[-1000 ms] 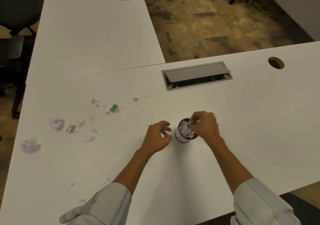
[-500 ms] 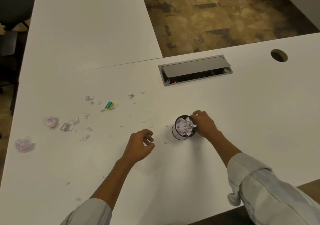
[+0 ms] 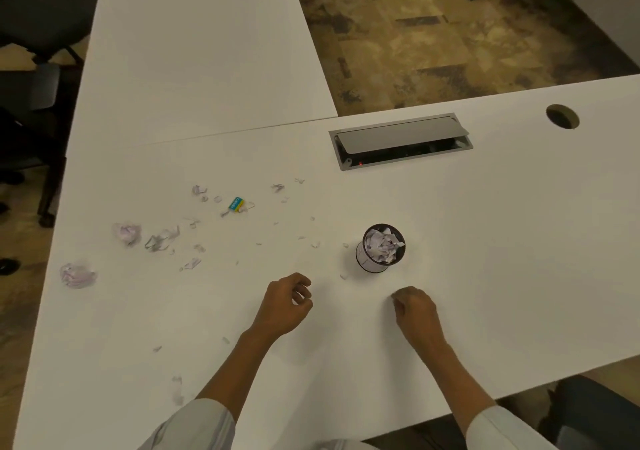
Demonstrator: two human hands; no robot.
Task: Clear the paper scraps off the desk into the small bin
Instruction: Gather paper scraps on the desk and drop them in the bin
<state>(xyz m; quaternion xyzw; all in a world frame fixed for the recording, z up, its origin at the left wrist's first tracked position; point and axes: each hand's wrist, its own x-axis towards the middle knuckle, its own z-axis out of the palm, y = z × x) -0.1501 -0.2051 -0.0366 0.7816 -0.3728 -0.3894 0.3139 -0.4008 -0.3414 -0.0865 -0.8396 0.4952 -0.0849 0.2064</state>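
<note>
A small bin (image 3: pixel 380 248) stands upright just right of the frame's centre on a white desk (image 3: pixel 502 248), its long axis vertical and its open mouth facing up, packed to the rim with crumpled paper. Below it, near the lower centre, a person's left hand (image 3: pixel 285 306) rests with fingers loosely curled inward, thumb and fingertips close together but with nothing visible between them; the right hand (image 3: pixel 415 312) lies to its right, knuckles up and fingers tucked under, so whether they pinch anything cannot be told. Neither hand touches the bin. Paper scraps (image 3: pixel 162 240) lie scattered across the left half of the desk, with two crumpled balls at centre left (image 3: pixel 127 233) and further left (image 3: pixel 77 275), and a few tiny bits just beside the bin. Among the scraps at upper centre-left sits a small blue-and-yellow label (image 3: pixel 236 204), lying at a slant; its white writing is too small to read. A grey cable hatch (image 3: pixel 400 139) sits half open above the bin, a red light inside.
</note>
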